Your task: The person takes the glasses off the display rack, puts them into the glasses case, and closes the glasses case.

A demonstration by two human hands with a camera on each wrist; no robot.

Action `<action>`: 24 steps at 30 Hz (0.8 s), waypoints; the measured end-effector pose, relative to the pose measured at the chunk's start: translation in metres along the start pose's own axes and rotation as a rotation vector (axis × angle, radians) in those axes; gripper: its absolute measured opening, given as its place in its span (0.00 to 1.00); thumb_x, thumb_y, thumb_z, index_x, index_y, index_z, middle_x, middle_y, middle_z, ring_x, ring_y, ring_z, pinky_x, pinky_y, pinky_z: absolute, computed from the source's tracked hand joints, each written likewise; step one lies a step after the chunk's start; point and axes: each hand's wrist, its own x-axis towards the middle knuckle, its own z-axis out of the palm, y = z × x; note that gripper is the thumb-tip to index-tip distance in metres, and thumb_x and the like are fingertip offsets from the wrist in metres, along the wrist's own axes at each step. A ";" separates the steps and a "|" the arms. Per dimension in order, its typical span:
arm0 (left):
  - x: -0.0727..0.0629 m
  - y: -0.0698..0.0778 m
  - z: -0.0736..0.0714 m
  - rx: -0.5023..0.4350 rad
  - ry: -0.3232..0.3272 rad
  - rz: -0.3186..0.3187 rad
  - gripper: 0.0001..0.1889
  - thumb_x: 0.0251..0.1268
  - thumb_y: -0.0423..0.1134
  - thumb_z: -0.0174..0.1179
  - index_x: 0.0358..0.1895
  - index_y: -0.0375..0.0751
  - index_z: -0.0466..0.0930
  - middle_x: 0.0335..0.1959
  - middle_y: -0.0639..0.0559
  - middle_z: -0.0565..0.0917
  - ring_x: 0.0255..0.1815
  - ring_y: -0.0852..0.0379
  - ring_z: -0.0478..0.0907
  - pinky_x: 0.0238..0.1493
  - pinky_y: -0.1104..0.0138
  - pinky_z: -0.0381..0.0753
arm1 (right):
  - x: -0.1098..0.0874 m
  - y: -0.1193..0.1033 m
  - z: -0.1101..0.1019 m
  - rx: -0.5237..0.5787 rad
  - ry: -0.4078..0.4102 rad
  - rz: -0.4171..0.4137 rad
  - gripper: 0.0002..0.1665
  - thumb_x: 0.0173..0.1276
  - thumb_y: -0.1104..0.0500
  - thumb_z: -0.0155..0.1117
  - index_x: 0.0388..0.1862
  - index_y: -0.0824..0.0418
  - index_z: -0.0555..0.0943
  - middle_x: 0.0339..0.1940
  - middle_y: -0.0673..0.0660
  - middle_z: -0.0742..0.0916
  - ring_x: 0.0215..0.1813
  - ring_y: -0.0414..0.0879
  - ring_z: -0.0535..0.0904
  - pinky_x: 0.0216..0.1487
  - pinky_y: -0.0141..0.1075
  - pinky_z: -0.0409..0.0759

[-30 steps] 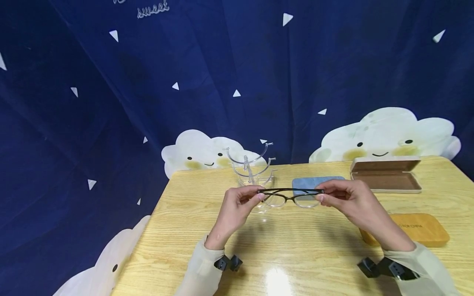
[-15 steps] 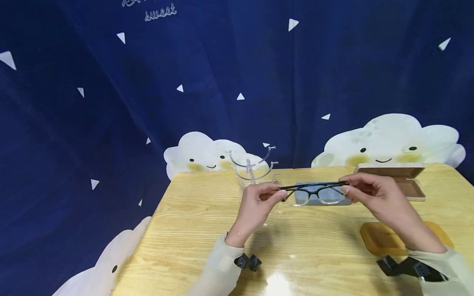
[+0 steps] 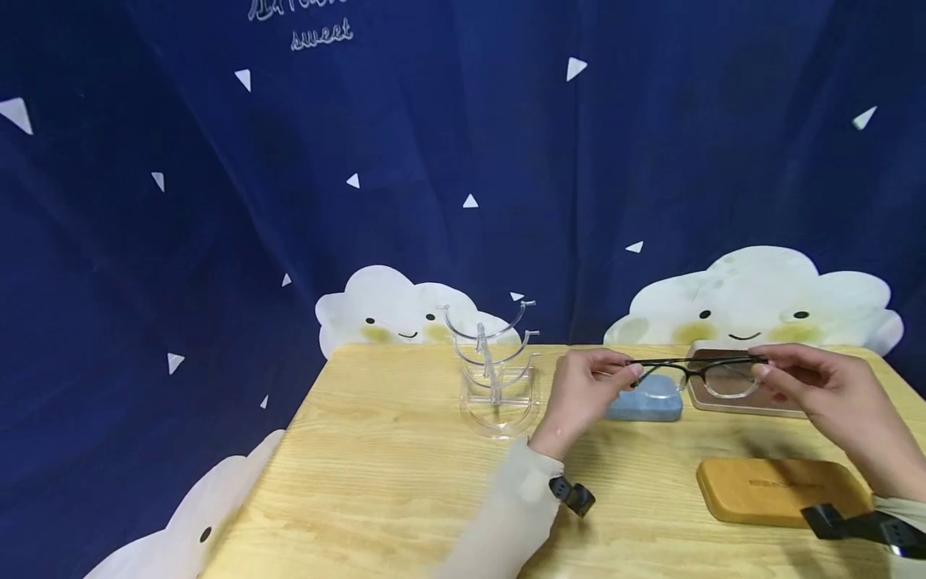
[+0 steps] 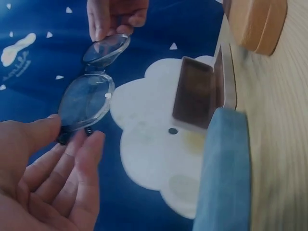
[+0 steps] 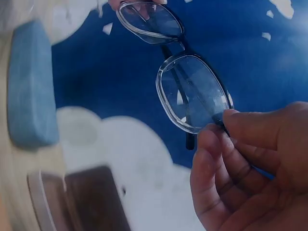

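Note:
Black-topped glasses with clear lower rims are held up above the table, their temples folded in behind the lenses. My left hand pinches one end of the frame between thumb and fingers. At the other end, my right hand pinches the frame in the same manner. Behind the glasses lies an open glasses case with a brown lining, partly covered by the lenses and right hand in the head view. The left wrist view shows the open case and a blue case beside it.
A clear tiered glasses stand is left of my hands. The blue glasses case lies on the wooden table behind the left hand. Nearer me, an orange glasses case lies closed below the right hand.
Both hands have carried the glasses rightward, from in front of the clear stand, past the blue case, to in front of the open case. The grip at both ends stays.

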 end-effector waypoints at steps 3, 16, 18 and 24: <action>0.008 -0.003 0.027 -0.034 0.024 -0.077 0.08 0.69 0.38 0.71 0.48 0.43 0.92 0.36 0.49 0.94 0.32 0.61 0.91 0.29 0.76 0.85 | 0.005 0.022 -0.012 0.001 0.026 0.018 0.09 0.80 0.58 0.62 0.51 0.43 0.82 0.31 0.26 0.85 0.31 0.27 0.83 0.28 0.26 0.83; 0.028 -0.016 0.108 -0.064 -0.044 -0.264 0.20 0.72 0.43 0.68 0.63 0.45 0.85 0.52 0.57 0.91 0.52 0.67 0.89 0.45 0.78 0.86 | 0.026 0.092 -0.034 -0.064 0.129 0.211 0.23 0.80 0.65 0.55 0.64 0.82 0.73 0.28 0.16 0.74 0.28 0.19 0.78 0.29 0.21 0.82; 0.029 -0.020 0.113 -0.060 -0.080 -0.294 0.22 0.73 0.46 0.67 0.66 0.45 0.82 0.56 0.58 0.90 0.55 0.66 0.87 0.47 0.77 0.86 | 0.030 0.098 -0.036 -0.072 0.087 0.251 0.26 0.81 0.64 0.56 0.66 0.84 0.71 0.28 0.20 0.75 0.28 0.20 0.79 0.30 0.24 0.85; 0.035 -0.029 0.126 -0.027 -0.144 -0.370 0.27 0.73 0.55 0.65 0.68 0.46 0.80 0.61 0.59 0.87 0.58 0.61 0.86 0.55 0.68 0.86 | 0.042 0.113 -0.051 -0.160 -0.244 0.333 0.41 0.86 0.49 0.46 0.73 0.88 0.59 0.48 0.74 0.88 0.38 0.34 0.86 0.39 0.37 0.88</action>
